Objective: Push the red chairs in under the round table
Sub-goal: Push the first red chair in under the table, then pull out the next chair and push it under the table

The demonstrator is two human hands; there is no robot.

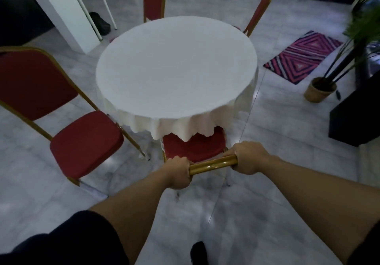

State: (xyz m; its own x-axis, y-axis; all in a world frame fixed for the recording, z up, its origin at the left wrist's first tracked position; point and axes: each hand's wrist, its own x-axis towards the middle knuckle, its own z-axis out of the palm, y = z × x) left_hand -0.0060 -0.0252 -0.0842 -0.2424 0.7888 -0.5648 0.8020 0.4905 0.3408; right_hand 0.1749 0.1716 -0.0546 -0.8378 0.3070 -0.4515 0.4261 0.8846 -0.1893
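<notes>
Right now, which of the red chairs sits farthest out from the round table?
The chair on the left: its whole seat is clear of the tablecloth. The near chair, held by both hands, is partly under; the two far chairs sit close in.

Both my arms reach forward and down, bare from the elbows, dark sleeves bunched at the upper arms. My left hand (178, 172) is closed in a fist around the left end of the gold top rail (212, 165) of the chair back, knuckles up, thumb tucked under. My right hand (248, 157) grips the rail's right end the same way, fingers curled over the top. The right hand sits a little farther forward than the left. Both wrists are nearly straight.
</notes>
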